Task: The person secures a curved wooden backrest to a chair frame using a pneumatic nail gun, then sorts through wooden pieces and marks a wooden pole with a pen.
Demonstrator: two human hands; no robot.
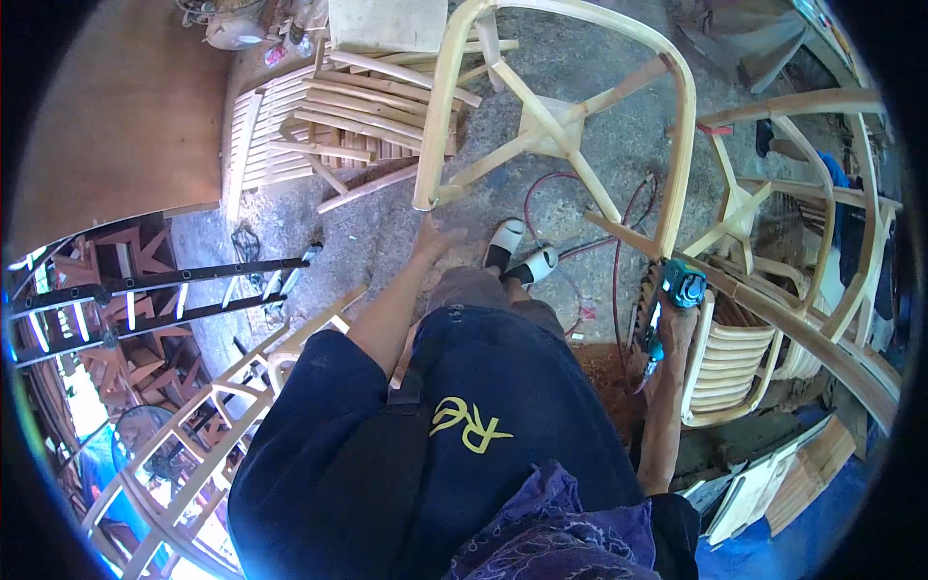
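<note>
My right hand (677, 324) is wrapped round the grip of a teal-and-black power drill (683, 283), held near the right end of a pale wooden chair frame (682, 145). The frame has a curved rail and crossed struts meeting at a square block (553, 128). My left hand (440, 240) is just below the frame's left end, fingers stretched out and slightly blurred, with nothing seen in them. Whether it touches the wood I cannot tell.
Stacked wooden slats (362, 106) lie behind on the left. Another chair frame (739, 208) stands right, above stacked curved parts (735, 358). A red hose (616, 290) crosses the floor near my feet. A black ladder-like rack (155, 285) juts in from the left. Another person's blue clothing (839, 174) shows far right.
</note>
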